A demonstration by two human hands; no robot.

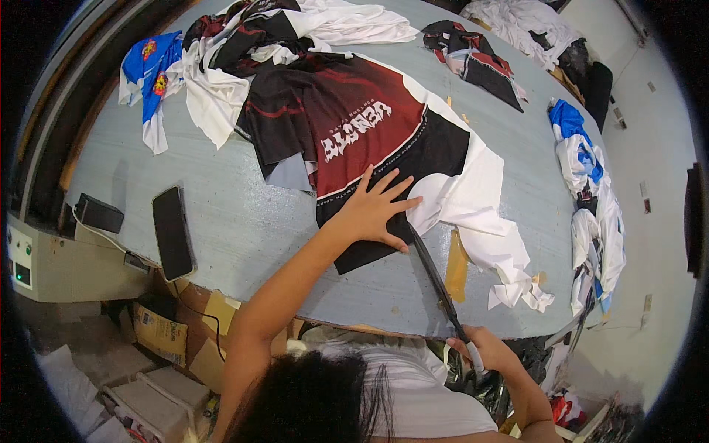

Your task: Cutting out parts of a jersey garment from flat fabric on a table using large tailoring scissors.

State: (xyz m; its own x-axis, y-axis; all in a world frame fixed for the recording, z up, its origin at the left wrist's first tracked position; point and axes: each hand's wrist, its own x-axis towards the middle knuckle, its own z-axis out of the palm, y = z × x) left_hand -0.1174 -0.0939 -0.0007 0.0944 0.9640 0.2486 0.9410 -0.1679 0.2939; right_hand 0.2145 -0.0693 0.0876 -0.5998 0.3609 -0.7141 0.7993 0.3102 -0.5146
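Observation:
A printed fabric panel (369, 125) in dark red and black, with white lettering, lies on the table in front of me. My left hand (373, 212) is flat on its black lower part, fingers spread. Long dark scissors (436, 279) reach from the near table edge up to the panel's black edge, right beside my left thumb. Around their handle, at the lower right, my right hand (487, 348) is closed. White fabric (480, 203) borders the panel on the right and trails in ragged strips toward the scissors.
The pale blue-grey table (221, 221) carries a black phone (172, 232) and a small black box (100, 213) at left. Fabric piles lie at the far left, including a blue and white piece (153, 70). A dark cut piece (476, 63) lies far right; blue and white cloth (587, 170) lines the right edge.

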